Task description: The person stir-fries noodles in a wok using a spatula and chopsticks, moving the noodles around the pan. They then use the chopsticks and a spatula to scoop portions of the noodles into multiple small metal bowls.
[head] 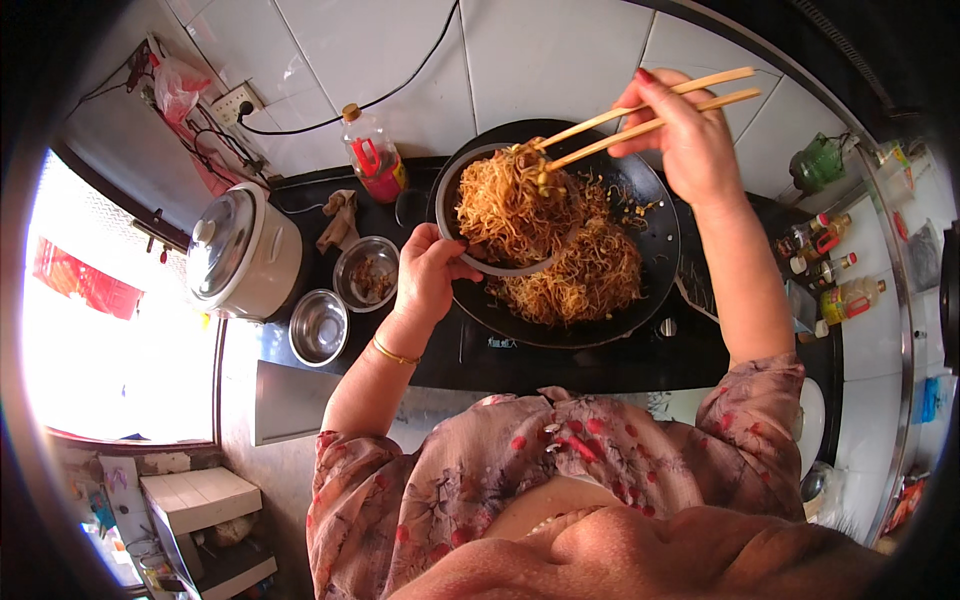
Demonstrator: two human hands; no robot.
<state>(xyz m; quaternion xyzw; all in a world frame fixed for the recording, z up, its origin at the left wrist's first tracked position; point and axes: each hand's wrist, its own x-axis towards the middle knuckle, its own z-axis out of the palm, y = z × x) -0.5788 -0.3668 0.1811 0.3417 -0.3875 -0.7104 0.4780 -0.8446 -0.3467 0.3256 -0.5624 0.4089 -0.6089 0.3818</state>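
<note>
My left hand (431, 271) grips the rim of a round bowl (448, 214), which is heaped with browned noodles (510, 206). This bowl is held over a large dark wok (660, 225) on the cooktop. In my right hand (694, 142) is a pair of wooden chopsticks (626, 135). Their tips touch the top of the heap, where a few bean sprouts (551, 184) show. More noodles (581, 289) lie in the wok, with scraps spread up its right side. The heap hides most of the bowl's inside.
Left of the wok stand two small steel bowls (319, 328), one holding brown scraps (371, 281). Beyond them are a crumpled cloth (339, 219), an oil bottle (375, 161) and a lidded electric cooker (244, 251). Several sauce bottles (821, 240) line the right side. A black cable (360, 124) crosses the tiled wall.
</note>
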